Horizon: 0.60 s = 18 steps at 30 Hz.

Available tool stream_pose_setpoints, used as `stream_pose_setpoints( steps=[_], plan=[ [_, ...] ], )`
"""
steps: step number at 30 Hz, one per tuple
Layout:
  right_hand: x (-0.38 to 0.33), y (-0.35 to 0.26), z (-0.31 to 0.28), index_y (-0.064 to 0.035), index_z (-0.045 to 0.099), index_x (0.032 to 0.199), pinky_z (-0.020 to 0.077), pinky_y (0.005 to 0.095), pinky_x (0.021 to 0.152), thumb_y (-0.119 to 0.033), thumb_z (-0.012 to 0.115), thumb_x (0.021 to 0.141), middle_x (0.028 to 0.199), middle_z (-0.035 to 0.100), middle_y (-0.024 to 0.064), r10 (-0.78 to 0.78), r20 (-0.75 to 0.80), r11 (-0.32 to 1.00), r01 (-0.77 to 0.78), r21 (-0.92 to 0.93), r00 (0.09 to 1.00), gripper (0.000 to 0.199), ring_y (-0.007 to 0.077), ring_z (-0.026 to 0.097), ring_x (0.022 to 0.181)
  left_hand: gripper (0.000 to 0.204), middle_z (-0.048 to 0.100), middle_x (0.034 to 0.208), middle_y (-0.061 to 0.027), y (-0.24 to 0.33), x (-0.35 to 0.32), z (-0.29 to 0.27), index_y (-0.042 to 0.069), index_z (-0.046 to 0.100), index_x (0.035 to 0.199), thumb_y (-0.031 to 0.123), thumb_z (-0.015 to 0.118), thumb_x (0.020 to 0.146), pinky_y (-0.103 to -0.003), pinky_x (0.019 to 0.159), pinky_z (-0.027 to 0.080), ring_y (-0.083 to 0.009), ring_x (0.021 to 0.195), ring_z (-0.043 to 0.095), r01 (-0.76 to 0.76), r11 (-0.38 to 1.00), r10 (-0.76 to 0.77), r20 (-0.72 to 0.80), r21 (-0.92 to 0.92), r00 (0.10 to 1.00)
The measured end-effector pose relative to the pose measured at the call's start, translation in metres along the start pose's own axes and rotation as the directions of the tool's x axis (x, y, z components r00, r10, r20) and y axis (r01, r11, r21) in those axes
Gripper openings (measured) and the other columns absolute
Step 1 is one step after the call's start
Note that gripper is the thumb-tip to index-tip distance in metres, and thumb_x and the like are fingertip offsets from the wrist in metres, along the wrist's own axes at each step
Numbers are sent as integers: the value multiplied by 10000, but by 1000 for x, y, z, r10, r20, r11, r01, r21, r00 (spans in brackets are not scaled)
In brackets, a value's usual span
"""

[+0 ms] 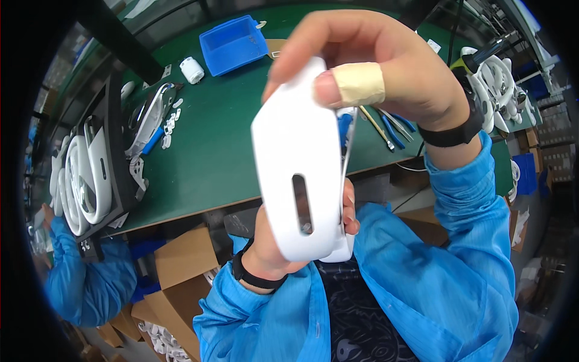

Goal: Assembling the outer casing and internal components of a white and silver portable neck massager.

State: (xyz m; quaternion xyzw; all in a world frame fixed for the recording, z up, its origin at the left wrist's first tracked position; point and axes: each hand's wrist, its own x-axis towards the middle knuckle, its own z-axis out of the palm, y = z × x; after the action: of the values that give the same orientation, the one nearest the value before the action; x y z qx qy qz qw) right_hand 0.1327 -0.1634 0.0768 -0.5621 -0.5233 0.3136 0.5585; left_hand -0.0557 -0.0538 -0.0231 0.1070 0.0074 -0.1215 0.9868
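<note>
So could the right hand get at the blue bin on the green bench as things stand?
Probably not at once. The right hand is gripping the top of the white plastic part, which the left hand holds from below. The blue bin sits apart at the far bench edge, path unobstructed.

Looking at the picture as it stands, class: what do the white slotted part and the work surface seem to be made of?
White slotted part, held by both hands: likely moulded plastic, smooth and matte, with rounded edges and even colour. Work surface: looks like a green mat, dull and without glare, over a board with a pale wood-like edge; the exact material is unclear.
</note>
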Motion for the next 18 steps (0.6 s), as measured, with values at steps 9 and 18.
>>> stream_pose_setpoints(
  steps=[9,18],
  plan=[
    [-34,-36,-7,-18,449,1459,421,289,618,-129,682,936,907,555,28,-210,-228,641,310,702,951,584,128,468,695,648,558,1191,-234,9,-14,4,333,-73,1612,369,326,1103,-564,931,576,-330,1060,654,-233,972,228,144,19,963],
    [-77,8,-21,10,414,1441,510,361,939,-122,584,1002,1188,632,125,-108,-768,972,228,51,632,490,224,621,1087,1117,551,1172,-217,18,-28,32,278,-41,1620,-39,678,827,-494,730,660,-282,918,705,-303,870,359,-77,389,930]
  ],
)
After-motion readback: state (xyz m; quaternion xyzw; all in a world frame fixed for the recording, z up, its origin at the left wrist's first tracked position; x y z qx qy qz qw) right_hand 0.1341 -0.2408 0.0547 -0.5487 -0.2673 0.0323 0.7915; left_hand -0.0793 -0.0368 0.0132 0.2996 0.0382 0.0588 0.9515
